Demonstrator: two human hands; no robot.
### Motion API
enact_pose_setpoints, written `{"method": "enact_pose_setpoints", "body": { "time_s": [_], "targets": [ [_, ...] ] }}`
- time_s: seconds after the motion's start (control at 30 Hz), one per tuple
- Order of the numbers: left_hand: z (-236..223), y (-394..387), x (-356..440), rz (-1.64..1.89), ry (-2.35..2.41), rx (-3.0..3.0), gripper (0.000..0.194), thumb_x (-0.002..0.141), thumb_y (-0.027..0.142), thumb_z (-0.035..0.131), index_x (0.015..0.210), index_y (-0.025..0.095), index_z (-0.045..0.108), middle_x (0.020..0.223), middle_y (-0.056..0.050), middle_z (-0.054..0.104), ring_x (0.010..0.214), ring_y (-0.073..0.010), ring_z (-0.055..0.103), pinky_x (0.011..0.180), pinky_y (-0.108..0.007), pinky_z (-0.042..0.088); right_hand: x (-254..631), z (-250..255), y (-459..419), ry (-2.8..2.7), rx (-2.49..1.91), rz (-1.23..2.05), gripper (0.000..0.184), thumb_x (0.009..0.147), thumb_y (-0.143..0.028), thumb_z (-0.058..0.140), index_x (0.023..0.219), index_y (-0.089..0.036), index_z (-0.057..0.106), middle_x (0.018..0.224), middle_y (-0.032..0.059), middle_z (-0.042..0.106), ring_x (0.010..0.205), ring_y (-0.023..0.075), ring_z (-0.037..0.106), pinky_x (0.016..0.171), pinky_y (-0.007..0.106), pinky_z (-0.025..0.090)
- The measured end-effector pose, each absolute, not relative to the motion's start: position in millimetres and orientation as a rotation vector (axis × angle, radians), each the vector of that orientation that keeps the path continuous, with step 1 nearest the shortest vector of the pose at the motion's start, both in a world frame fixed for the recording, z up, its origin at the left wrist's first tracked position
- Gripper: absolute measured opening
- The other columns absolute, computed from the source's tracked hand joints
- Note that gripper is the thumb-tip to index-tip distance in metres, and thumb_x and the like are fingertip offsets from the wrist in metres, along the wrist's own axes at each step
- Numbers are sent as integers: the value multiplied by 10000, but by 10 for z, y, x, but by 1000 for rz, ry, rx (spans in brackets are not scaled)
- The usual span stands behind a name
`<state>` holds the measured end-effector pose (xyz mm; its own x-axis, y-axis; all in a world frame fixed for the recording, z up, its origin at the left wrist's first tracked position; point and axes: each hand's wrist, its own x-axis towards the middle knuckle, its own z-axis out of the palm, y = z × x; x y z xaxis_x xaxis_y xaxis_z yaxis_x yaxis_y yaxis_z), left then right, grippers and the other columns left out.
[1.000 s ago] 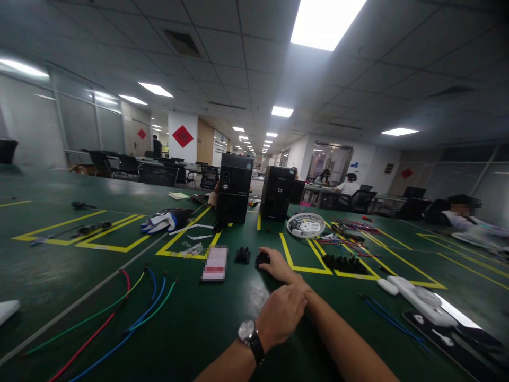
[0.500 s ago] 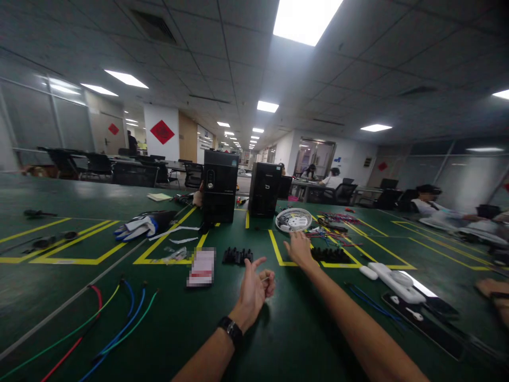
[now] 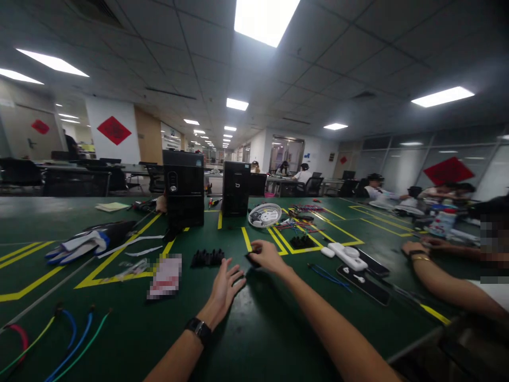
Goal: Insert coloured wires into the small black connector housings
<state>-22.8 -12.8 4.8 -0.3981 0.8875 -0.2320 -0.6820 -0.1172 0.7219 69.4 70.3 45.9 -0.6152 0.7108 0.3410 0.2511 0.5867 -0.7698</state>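
My left hand (image 3: 226, 291), with a black watch (image 3: 199, 330) on its wrist, is open, palm turned inward and fingers spread, above the green table. Just beyond its fingertips stand several small black pronged blocks (image 3: 207, 258) in a row. My right hand (image 3: 271, 258) is closed, its fingers pinching a small black block (image 3: 252, 259) that they mostly hide. Another dark pronged block (image 3: 301, 242) lies farther right, inside a yellow-taped area. A white basket (image 3: 264, 216) with small parts in it sits behind my right hand.
Two black computer towers (image 3: 184, 191) stand at the back. Left lie a blue-white glove (image 3: 83, 246), a pink-white packet (image 3: 165, 277) and coloured cables (image 3: 79, 339). Right are a white device (image 3: 348, 257), a phone (image 3: 362, 285) and another person's arm (image 3: 437, 281). Tangled wires (image 3: 304, 218) lie beyond.
My right hand has moved from beside the basket leftward and nearer my left hand, with a black block from the right-hand row. My left fingers have spread. The view has turned right.
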Motion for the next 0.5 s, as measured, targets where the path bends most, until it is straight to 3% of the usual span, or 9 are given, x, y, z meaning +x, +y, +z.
{"method": "enact_pose_setpoints", "body": {
  "time_s": [0.1, 0.23, 0.4, 0.5],
  "targets": [
    [77, -164, -193, 1698, 894, 355, 403, 874, 507, 439, 1123, 203, 525, 953, -111, 633, 762, -224, 644, 686, -436, 538, 655, 561, 617, -2231, -687, 804, 421, 759, -347, 667, 1139, -171, 621, 1012, 65, 676, 862, 173, 634, 766, 273, 493],
    [125, -236, -234, 1678, 890, 382, 424, 901, 471, 326, 1028, 144, 564, 812, -110, 659, 605, -209, 631, 530, -351, 516, 886, 619, 543, -2262, -611, 502, 365, 843, -360, 583, 1148, -164, 622, 1117, 91, 639, 1047, 192, 575, 910, 289, 427],
    [111, -236, -269, 1675, 912, 337, 424, 903, 376, 302, 993, 73, 584, 758, -127, 657, 542, -190, 616, 508, -318, 497, 2046, 499, 964, -2267, -1159, 78, 273, 880, -217, 495, 1080, -112, 650, 1097, 149, 624, 1065, 236, 549, 956, 332, 375],
    [97, -226, -215, 1658, 895, 334, 415, 904, 407, 337, 1012, 90, 581, 725, -103, 641, 568, -200, 630, 531, -325, 504, 2668, 342, 1208, -2248, -1580, -103, 244, 843, -177, 533, 1041, -116, 661, 1073, 178, 614, 1073, 290, 534, 890, 378, 396]
  ]
}}
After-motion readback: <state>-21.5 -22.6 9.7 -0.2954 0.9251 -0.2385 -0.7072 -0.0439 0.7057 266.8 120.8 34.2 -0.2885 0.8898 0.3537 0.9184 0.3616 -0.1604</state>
